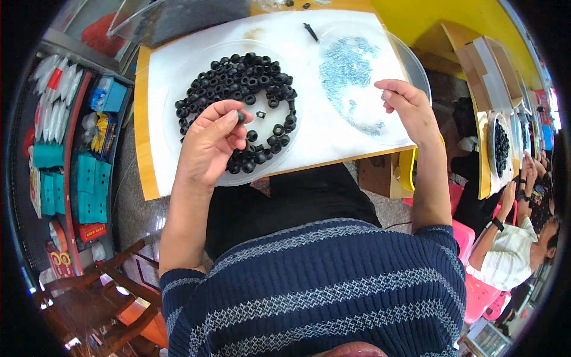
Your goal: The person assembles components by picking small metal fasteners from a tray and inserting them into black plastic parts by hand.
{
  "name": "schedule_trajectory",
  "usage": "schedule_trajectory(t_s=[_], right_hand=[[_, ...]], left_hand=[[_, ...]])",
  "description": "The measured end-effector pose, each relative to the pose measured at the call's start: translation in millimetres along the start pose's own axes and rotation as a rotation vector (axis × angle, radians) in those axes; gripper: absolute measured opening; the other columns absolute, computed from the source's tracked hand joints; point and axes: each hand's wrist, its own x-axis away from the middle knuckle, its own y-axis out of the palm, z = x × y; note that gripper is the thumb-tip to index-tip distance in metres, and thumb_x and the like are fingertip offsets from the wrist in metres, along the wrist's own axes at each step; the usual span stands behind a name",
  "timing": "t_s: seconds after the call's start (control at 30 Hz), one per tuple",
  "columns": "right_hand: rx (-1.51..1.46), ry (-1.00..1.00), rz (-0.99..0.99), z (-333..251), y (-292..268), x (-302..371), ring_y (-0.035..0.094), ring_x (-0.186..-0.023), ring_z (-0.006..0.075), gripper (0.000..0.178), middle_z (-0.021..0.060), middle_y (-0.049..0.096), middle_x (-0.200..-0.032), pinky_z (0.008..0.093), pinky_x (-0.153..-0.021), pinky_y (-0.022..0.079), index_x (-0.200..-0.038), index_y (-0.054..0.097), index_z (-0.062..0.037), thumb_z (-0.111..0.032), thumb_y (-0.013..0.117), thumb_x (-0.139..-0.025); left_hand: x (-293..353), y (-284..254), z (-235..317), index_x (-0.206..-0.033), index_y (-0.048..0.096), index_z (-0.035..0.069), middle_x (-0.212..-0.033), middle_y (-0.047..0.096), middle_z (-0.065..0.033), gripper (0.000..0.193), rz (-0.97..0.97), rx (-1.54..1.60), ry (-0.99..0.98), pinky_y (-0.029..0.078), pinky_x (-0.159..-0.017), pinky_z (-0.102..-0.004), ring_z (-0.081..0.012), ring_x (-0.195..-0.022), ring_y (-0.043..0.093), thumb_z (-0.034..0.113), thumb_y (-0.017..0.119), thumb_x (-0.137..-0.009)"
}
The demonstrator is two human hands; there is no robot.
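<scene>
My left hand (209, 140) is closed, thumb and forefinger pinching a small black ring-shaped part (241, 118). Beneath and around it, many similar black rings (235, 77) lie heaped in a round clear tray (264, 124) on the left half of the table. Over the right edge of a second clear tray (372, 110) is my right hand (410, 110), its thumb and forefinger pressed together. Whatever sits between those fingertips is too small to make out. Small shiny bluish pieces (351, 62) are spread in that second tray.
White sheeting (312, 137) covers the table. A short black object (310, 32) lies near its far edge. Shelves with teal boxes (92, 187) stand left; an open cardboard box (491, 71) is at the right. Farther right, other people (511, 244) sit at another table.
</scene>
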Motion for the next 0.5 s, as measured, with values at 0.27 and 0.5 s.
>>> schedule_trajectory(t_s=[0.27,0.5], right_hand=[[-0.368,-0.161,-0.287,-39,53,8,0.050,-0.066,0.0092,0.009,0.0020,0.053,-0.073,0.0220,-0.063,0.042,-0.088,0.052,-0.0013,-0.004,0.050,-0.080],[-0.457,-0.183,-0.425,-63,124,5,0.054,-0.069,0.0083,0.010,0.0018,0.056,-0.077,0.0203,-0.062,0.045,-0.087,0.053,-0.0015,-0.003,0.055,-0.078]], left_hand=[[2,3,0,-0.094,0.053,0.001,-0.089,0.058,-0.0117,0.015,-0.045,0.097,0.004,0.051,-0.065,-0.0251,-0.0141,-0.073,0.058,0.002,0.052,-0.079],[8,-3,-2,-0.097,0.052,0.001,-0.092,0.058,-0.0139,0.017,-0.045,0.144,0.010,0.051,-0.065,-0.0239,-0.0147,-0.075,0.059,0.003,0.051,-0.079]])
